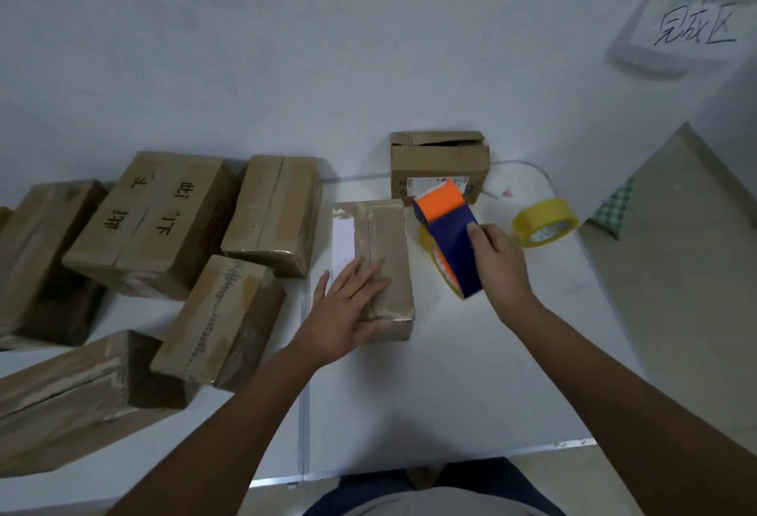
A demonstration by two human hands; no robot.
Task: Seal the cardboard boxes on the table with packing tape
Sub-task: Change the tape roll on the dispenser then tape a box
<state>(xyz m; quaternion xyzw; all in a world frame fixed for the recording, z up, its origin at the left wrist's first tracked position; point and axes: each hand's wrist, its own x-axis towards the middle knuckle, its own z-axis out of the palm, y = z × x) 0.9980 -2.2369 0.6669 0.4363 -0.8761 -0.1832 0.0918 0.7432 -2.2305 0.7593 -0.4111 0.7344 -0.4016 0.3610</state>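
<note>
A small cardboard box (pixel 389 237) lies in the middle of the white table (pixel 450 372), its flaps closed, with a white label on its left side. My left hand (pixel 348 310) rests flat on the box's near end with the fingers spread. My right hand (pixel 497 261) grips a blue and orange tape dispenser (pixel 450 237) holding a yellowish roll, just right of the box and tilted. A second box (pixel 440 165) stands behind it by the wall, its top flaps loose.
Several taped cardboard boxes (pixel 164 224) crowd the table's left half. A spare yellow tape roll (pixel 545 222) sits at the right rear. A paper sign (pixel 692 27) hangs on the wall. The table's right edge borders the floor (pixel 676 269).
</note>
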